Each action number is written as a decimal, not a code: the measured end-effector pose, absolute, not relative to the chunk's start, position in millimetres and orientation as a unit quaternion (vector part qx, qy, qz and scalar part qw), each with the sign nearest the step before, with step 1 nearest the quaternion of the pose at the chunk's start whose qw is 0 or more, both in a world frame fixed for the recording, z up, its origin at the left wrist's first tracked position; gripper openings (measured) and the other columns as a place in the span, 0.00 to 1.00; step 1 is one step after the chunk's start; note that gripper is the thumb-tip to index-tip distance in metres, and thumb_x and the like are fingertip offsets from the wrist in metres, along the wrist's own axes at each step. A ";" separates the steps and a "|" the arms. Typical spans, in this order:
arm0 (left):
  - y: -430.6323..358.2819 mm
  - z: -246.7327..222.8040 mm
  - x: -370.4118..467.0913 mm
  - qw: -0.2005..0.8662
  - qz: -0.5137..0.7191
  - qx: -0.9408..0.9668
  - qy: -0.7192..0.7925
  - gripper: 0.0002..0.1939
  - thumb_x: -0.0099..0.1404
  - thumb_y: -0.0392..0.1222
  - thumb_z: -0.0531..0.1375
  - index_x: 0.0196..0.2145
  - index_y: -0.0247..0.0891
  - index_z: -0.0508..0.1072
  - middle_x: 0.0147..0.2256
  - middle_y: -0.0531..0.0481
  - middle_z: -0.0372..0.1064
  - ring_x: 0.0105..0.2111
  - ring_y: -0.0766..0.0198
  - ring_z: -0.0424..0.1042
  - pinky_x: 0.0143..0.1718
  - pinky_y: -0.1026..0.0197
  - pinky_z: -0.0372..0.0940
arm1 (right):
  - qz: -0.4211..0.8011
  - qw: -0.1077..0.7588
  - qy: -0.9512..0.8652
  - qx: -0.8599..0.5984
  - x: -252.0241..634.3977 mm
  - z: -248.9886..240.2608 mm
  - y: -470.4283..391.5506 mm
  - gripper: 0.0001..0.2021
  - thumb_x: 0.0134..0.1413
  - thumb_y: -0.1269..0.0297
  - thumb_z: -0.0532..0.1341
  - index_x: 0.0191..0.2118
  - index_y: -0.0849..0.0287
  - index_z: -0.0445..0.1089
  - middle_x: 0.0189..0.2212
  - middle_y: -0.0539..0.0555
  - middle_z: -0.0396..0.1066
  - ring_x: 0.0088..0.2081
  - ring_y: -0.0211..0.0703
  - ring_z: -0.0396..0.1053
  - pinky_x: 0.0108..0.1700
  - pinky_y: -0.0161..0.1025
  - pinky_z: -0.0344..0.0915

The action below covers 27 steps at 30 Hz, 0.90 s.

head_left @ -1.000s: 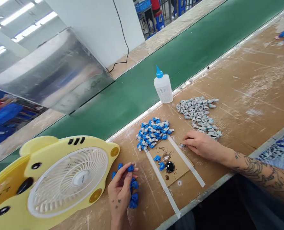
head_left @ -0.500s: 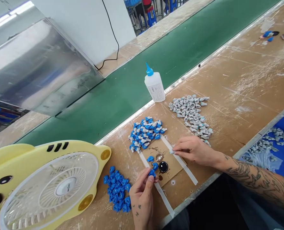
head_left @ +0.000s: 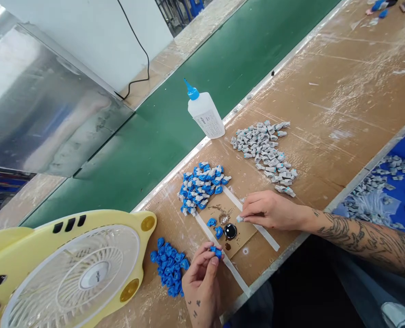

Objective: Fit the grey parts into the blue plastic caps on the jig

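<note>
My left hand [head_left: 202, 282] pinches a small blue plastic piece [head_left: 216, 252] between thumb and fingers, over the near edge of a taped cardboard sheet [head_left: 245, 240]. In my right hand [head_left: 269, 210] a small grey piece [head_left: 239, 219] is pinched at the fingertips, close to a round cap of dark liquid [head_left: 230, 231]. Two loose blue pieces [head_left: 218, 232] lie left of the cap. Behind the sheet is a pile of joined blue-and-grey pieces [head_left: 202, 184]. Plain blue pieces [head_left: 170, 264] are heaped to the left, grey ones [head_left: 266, 150] to the back right.
A white bottle with a blue nozzle [head_left: 207, 116] stands at the edge of the green belt [head_left: 161, 132]. A yellow fan [head_left: 144, 255] lies at the left. More grey pieces sit on a blue surface [head_left: 404, 187] below the table's right edge.
My right hand has brought the grey piece slightly left, nearer the dark cap. My left hand still holds the blue piece, now turned differently. The whole view has shifted a little.
</note>
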<state>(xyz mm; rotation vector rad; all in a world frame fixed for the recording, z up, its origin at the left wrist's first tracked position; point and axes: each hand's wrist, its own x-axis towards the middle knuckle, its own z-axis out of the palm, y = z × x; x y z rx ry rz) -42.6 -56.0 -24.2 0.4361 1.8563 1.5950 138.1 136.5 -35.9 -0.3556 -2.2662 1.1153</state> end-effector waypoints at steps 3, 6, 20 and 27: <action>-51.9 -25.1 -42.3 0.290 0.578 0.193 0.738 0.17 0.48 0.49 0.75 0.35 0.40 0.84 0.38 0.42 0.80 0.37 0.55 0.81 0.38 0.59 0.76 | 0.420 0.300 -0.847 -0.125 137.8 -37.7 135.8 0.06 0.63 0.73 0.63 0.38 0.63 0.79 0.32 0.55 0.78 0.35 0.40 0.74 0.40 0.33 0.69; -47.6 -23.3 -41.7 0.230 0.517 0.285 0.774 0.13 0.54 0.49 0.72 0.34 0.40 0.83 0.40 0.43 0.80 0.40 0.55 0.80 0.41 0.58 0.76 | 0.420 0.302 -0.846 -0.127 136.5 -39.0 135.7 0.06 0.63 0.72 0.63 0.38 0.62 0.79 0.33 0.55 0.78 0.36 0.40 0.74 0.42 0.33 0.70; -26.3 -15.7 -23.5 0.142 0.408 0.432 0.792 0.06 0.60 0.43 0.66 0.35 0.44 0.83 0.32 0.49 0.79 0.29 0.61 0.77 0.35 0.60 0.72 | 0.427 0.301 -0.844 -0.124 135.9 -38.3 136.9 0.06 0.63 0.72 0.62 0.39 0.62 0.79 0.32 0.55 0.78 0.37 0.40 0.75 0.43 0.34 0.71; -26.0 -16.3 -28.3 0.251 0.537 0.204 0.779 0.15 0.46 0.47 0.74 0.30 0.39 0.81 0.26 0.48 0.78 0.25 0.60 0.77 0.28 0.62 0.73 | 0.515 0.355 -0.760 -0.178 127.2 -29.2 118.6 0.08 0.64 0.66 0.64 0.38 0.61 0.80 0.33 0.55 0.80 0.34 0.39 0.77 0.40 0.32 0.73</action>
